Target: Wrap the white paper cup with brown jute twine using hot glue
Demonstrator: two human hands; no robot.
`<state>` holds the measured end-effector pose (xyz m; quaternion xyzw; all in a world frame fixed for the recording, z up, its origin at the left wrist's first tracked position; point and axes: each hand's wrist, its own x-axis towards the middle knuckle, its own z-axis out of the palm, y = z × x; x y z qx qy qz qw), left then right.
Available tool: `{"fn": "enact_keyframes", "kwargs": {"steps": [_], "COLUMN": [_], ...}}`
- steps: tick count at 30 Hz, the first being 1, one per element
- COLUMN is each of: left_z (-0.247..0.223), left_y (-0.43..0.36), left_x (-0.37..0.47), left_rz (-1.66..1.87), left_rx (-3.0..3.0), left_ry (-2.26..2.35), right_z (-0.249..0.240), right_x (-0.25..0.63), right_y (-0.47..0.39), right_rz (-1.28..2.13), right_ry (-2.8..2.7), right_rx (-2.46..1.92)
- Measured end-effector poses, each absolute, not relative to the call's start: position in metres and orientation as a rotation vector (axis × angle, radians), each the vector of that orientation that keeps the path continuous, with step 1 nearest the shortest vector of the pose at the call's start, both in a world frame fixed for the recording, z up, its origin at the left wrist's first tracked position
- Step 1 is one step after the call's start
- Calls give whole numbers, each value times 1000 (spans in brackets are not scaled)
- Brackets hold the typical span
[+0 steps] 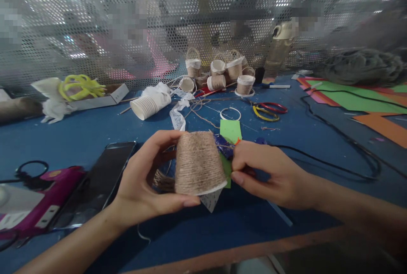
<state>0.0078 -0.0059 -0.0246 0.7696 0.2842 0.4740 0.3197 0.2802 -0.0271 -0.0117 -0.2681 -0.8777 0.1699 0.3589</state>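
Note:
My left hand (pixel 143 185) grips a paper cup wrapped in jute twine (pixel 200 163), fingers on its narrow top and thumb along its lower edge. The cup is upside down, tilted slightly, with its white rim showing at the bottom. To the right of it, my right hand (pixel 263 170) is closed in a pinch. A thin strand of jute twine (pixel 226 146) runs from the cup to those fingers. Behind the cup lie a dark blue object (pixel 224 146) and a light green paper square (pixel 230 130). A bundle of twine (pixel 163 180) shows partly beneath my left hand.
Several small twine-covered baskets (pixel 233 68) stand at the back, near stacked paper cups (pixel 144 106). Scissors (pixel 269 110) lie right of a white ring (pixel 230 114). At left are a phone (pixel 111 168) and a magenta device (pixel 51 197); a black cord (pixel 343 136) and coloured paper (pixel 359 102) are at right.

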Motion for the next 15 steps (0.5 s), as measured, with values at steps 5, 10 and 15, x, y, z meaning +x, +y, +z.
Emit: {"fn": "enact_keyframes", "kwargs": {"steps": [5, 10, 15], "left_z": [-25, -28, -29], "left_y": [-7, -7, -7], "left_x": [9, 7, 9], "left_rz": [1264, 1265, 1288], "left_rx": [1994, 1979, 1960], "left_ry": [748, 677, 682], "right_z": [-11, -11, -12], "right_x": [279, 279, 279], "right_y": [-27, -27, -28], "right_rz": [481, 523, 567], "right_ry": [-2254, -2251, -2256], "right_rx": [-672, -657, -680]}}
